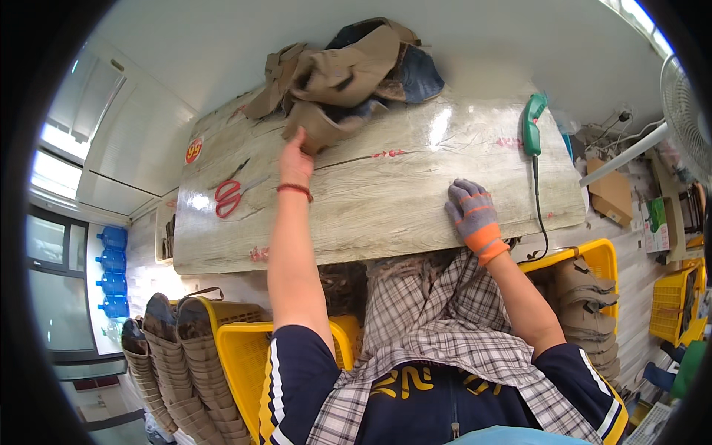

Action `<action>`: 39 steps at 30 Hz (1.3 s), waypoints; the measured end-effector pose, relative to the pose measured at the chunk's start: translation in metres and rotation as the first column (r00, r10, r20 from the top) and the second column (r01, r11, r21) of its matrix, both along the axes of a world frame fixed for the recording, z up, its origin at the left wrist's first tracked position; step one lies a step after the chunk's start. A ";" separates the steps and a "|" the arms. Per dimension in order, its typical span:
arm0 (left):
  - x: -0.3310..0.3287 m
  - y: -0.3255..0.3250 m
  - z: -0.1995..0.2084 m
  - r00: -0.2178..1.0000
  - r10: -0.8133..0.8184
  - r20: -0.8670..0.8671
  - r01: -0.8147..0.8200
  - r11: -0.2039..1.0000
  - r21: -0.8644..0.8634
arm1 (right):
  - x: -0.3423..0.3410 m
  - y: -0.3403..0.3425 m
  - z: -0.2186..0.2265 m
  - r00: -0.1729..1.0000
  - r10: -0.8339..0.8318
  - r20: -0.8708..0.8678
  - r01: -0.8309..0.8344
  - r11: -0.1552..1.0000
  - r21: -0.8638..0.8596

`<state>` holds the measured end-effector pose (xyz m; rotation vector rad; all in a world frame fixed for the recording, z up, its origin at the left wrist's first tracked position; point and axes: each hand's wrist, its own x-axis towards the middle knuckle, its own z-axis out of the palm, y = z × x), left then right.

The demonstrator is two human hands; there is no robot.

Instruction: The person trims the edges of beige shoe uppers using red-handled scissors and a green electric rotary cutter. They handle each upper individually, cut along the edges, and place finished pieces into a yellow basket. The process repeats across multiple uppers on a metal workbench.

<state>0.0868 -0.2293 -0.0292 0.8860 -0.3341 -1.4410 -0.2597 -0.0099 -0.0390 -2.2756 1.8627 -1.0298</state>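
Observation:
At the far edge of the table (415, 178) lies a loose heap of tan shoe uppers (345, 70) with dark blue lining. My bare left hand (297, 162), a red cord around its wrist, reaches far forward and grips the nearest tan upper (315, 127) by its lower edge. The fingertips are partly hidden by that piece. My right hand (475, 211) wears a grey and orange glove. It rests on the near right part of the tabletop, fingers slightly bent, holding nothing visible.
Red-handled scissors (228, 199) lie at the table's left. A green corded hand tool (532, 126) lies at the right. Yellow baskets (241, 363) (607, 259) stand beside my lap, with stacked uppers (196, 356) at the left. A white fan (682, 104) stands right.

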 end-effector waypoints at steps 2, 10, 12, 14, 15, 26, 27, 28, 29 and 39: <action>-0.036 0.047 0.010 0.988 -0.104 0.114 0.119 0.985 -0.126 | -0.001 0.002 0.000 1.000 0.001 0.003 -0.001 1.000 -0.003; -0.052 0.080 -0.026 0.802 -0.048 0.595 0.238 0.940 -0.245 | -0.016 0.025 -0.003 0.975 0.041 0.218 -0.016 0.993 -0.115; -0.065 0.084 -0.014 0.878 -0.114 0.465 0.192 0.974 -0.124 | -0.037 0.059 -0.012 0.976 0.133 0.171 -0.103 0.979 -0.173; -0.069 0.090 -0.008 0.896 -0.013 0.444 0.098 0.981 -0.169 | -0.070 0.119 -0.017 0.980 0.124 0.156 -0.103 0.986 -0.134; -0.076 0.102 -0.004 0.880 0.030 0.474 0.066 0.981 -0.184 | -0.088 0.151 -0.021 0.981 0.106 0.165 -0.082 0.986 -0.145; -0.147 0.215 0.016 0.469 0.420 0.777 -0.169 0.906 -0.388 | -0.200 0.473 -0.086 0.014 -0.935 0.355 0.894 0.171 0.413; -0.175 0.235 0.014 0.476 0.369 0.798 -0.020 0.912 -0.409 | -0.200 0.489 -0.083 -0.176 -0.921 0.348 0.873 0.017 0.488; -0.208 0.251 0.016 0.472 0.323 0.820 0.136 0.893 -0.430 | -0.206 0.514 -0.109 -0.252 -0.895 0.367 0.899 -0.077 0.432; -0.255 0.266 0.017 0.491 0.175 0.853 0.349 0.858 -0.377 | -0.217 0.566 -0.167 -0.367 -0.740 0.564 0.886 -0.092 0.455; -0.430 0.339 -0.048 0.006 -0.775 0.631 0.989 0.099 0.113 | -0.288 0.580 -0.156 -0.416 -0.537 0.734 0.834 0.097 0.544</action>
